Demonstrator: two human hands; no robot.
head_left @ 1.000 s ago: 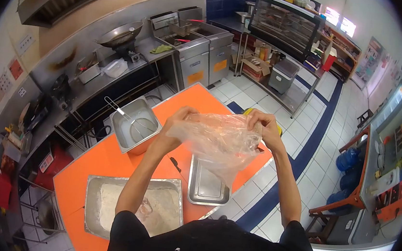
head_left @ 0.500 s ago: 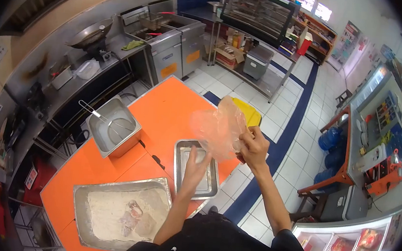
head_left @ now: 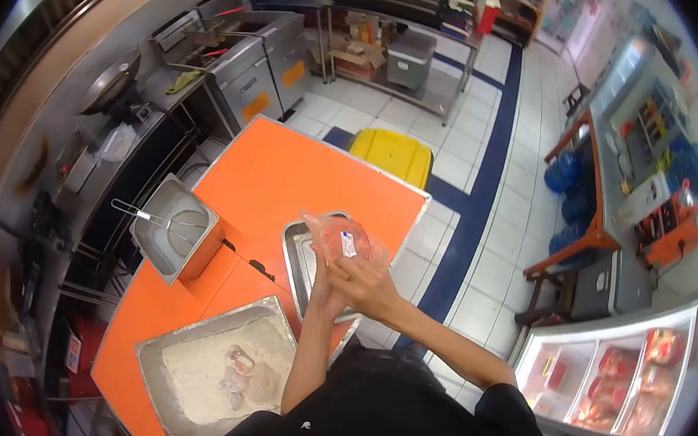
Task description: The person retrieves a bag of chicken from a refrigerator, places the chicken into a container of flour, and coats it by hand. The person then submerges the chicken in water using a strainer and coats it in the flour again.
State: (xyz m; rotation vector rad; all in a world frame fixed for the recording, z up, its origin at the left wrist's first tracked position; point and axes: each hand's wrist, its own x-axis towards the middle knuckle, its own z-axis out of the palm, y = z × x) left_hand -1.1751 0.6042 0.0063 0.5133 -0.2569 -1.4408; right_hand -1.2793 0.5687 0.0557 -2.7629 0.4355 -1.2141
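Observation:
A crinkled, see-through plastic bag (head_left: 329,231) with a pinkish tint and a white label is held over a small metal tray (head_left: 291,284). My right hand (head_left: 363,285) is closed on the bag's near end. Against it, my left hand (head_left: 325,290) also grips the bag, its fingers partly hidden by the bag and the right hand. Whether anything is inside the bag I cannot make out. Nearer to me, a large metal pan (head_left: 151,367) holds pale flour with floured raw meat pieces (head_left: 237,373) lying in it.
The orange table (head_left: 303,167) carries a deep metal container (head_left: 204,242) with a wire-handled strainer (head_left: 184,227). Behind the table stands a yellow-lidded bin (head_left: 393,157). Fryers (head_left: 254,66) line the far left wall. A display freezer (head_left: 602,381) with packed meat is at my right.
The bag has come down and left, from raised in my right hand to over the tray. My left hand, spread before, has joined the right at the bag. The view has shifted.

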